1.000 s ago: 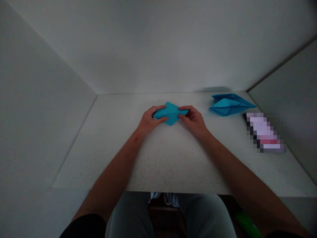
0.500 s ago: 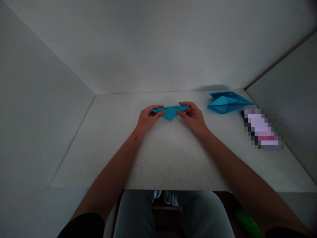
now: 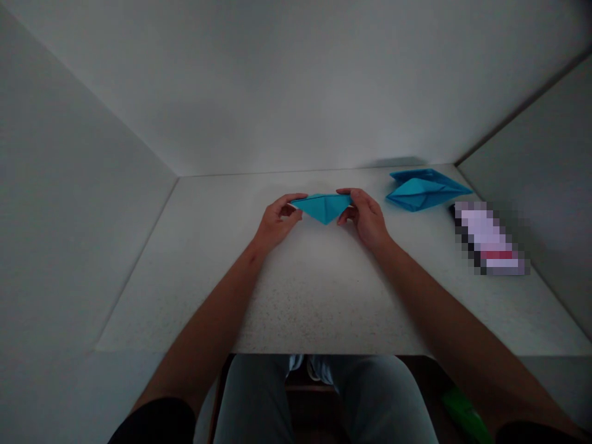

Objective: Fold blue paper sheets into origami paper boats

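Between my hands, just above or on the white table, is a folded piece of blue paper [image 3: 325,208], with a straight upper edge and a point facing me. My left hand [image 3: 276,223] is closed at its left corner, the fingers along the top edge and the thumb below. At the right corner, my right hand [image 3: 367,216] pinches the paper with its index finger along the top and the thumb partly hidden behind it. To the right lie blue folded paper shapes [image 3: 425,192] with pointed ends, close to the back wall.
A pixelated phone-like object [image 3: 490,237] lies on the right of the table [image 3: 305,296], near the side wall. White walls [image 3: 296,92] enclose the back and both sides. Below the front edge are my legs [image 3: 252,401] and a green item [image 3: 465,413].
The folded paper has shifted slightly right and been turned, so a wider face with a centre crease shows. My thumbs have come off its front face.
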`<state>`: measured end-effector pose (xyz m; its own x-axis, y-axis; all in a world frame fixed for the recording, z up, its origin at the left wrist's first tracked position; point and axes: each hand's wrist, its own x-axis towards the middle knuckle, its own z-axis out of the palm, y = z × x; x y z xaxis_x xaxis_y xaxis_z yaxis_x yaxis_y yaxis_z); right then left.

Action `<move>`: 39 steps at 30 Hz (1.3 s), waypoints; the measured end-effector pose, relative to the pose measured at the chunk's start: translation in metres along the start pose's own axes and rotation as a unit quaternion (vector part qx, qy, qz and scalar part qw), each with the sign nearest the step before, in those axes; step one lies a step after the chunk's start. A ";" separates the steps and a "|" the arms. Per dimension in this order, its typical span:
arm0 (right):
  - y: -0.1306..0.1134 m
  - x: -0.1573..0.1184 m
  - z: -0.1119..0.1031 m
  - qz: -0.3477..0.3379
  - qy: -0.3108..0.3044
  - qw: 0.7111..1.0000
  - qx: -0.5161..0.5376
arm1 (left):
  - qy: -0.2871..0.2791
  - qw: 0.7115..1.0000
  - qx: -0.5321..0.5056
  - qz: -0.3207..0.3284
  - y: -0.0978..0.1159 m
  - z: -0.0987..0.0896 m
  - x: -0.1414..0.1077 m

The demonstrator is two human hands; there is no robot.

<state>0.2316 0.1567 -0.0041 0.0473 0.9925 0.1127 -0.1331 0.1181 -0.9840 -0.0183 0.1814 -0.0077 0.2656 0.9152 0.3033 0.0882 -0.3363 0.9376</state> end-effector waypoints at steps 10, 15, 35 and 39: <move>0.002 -0.001 -0.002 -0.040 -0.017 0.998 -0.043 | 0.070 0.997 -0.018 -0.019 -0.003 0.000 0.003; 0.001 -0.003 0.002 -0.046 -0.029 0.997 -0.058 | 0.054 0.997 -0.058 0.007 -0.012 0.001 0.006; 0.005 0.002 -0.005 -0.115 0.033 0.988 -0.099 | 0.045 0.996 -0.053 -0.058 -0.006 0.005 -0.003; 0.007 0.000 -0.003 -0.105 -0.023 0.988 -0.112 | 0.036 0.999 0.006 0.004 -0.007 0.007 -0.004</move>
<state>0.2337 0.1580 -0.0113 0.0044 0.9480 0.3181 0.0976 0.3162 -0.9437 -0.0136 0.1782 -0.0166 0.1973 0.9260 0.3218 0.0987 -0.3453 0.9333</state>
